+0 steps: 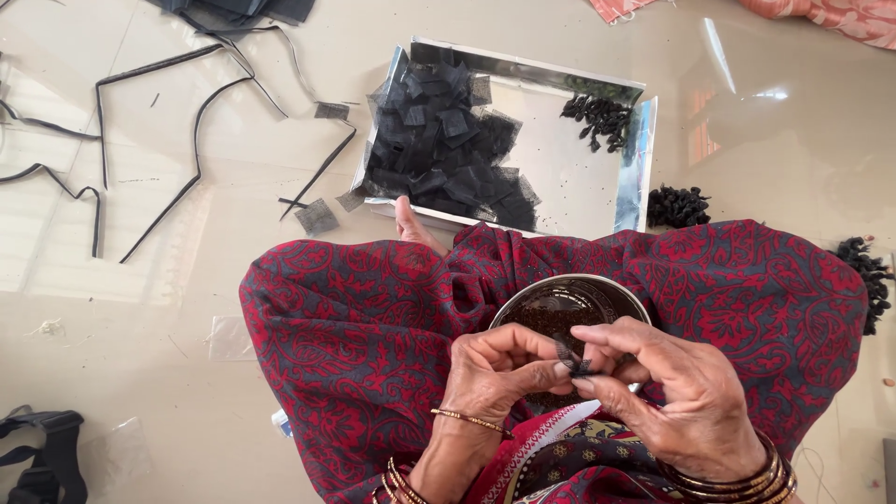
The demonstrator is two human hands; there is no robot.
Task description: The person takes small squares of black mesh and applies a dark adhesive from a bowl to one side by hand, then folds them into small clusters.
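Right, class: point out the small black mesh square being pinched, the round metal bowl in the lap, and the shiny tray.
black mesh square [574, 362], head view, its visible middle between the fingertips.
round metal bowl [523, 297], head view, left rim.
shiny tray [579, 177], head view, bare floor.

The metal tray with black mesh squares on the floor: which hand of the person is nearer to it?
Left, slightly. The left hand is below the metal tray, under its pile of black mesh squares. The right hand is lower and further right. Both pinch a small mesh piece.
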